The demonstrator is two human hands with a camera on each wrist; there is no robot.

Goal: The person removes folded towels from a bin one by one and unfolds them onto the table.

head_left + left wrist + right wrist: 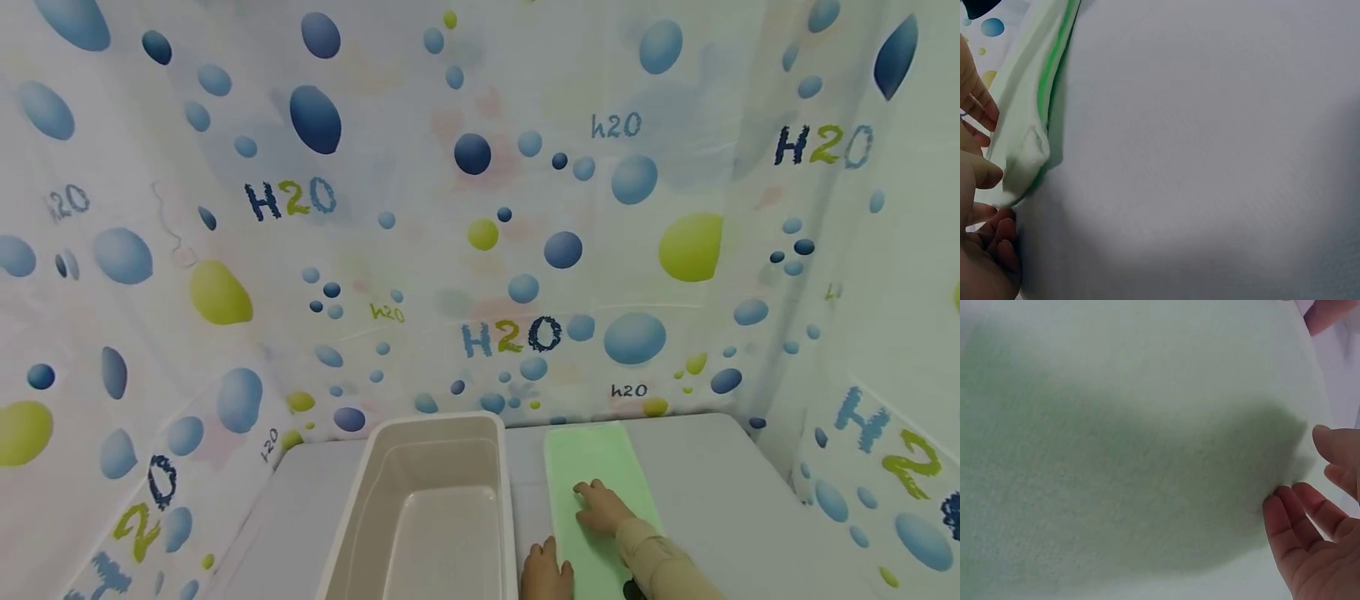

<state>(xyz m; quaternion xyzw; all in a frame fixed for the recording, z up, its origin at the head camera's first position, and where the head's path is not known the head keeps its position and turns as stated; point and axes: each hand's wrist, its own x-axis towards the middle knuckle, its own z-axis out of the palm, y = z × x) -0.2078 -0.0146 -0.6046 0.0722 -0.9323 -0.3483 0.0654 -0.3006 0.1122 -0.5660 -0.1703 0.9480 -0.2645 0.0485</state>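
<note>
A long, folded pale green towel [581, 458] lies lengthwise on the table. My right hand [602, 507] reaches over its middle, back of the hand up. In the right wrist view the right hand's fingertips [1280, 499] touch the towel's surface, with the thumb held apart from them. My left hand [546, 573] is at the towel's near left edge, fingers pointing forward. From the left wrist view, the left hand [988, 262] is beside the towel's folded edge [1029, 150], its fingers loosely bent.
A deep beige plastic tub [507, 500] stands just left of the towel. The light grey table [720, 483] extends to the right. Behind and on both sides hangs a white curtain [420, 250] printed with blue and green drops and H2O lettering.
</note>
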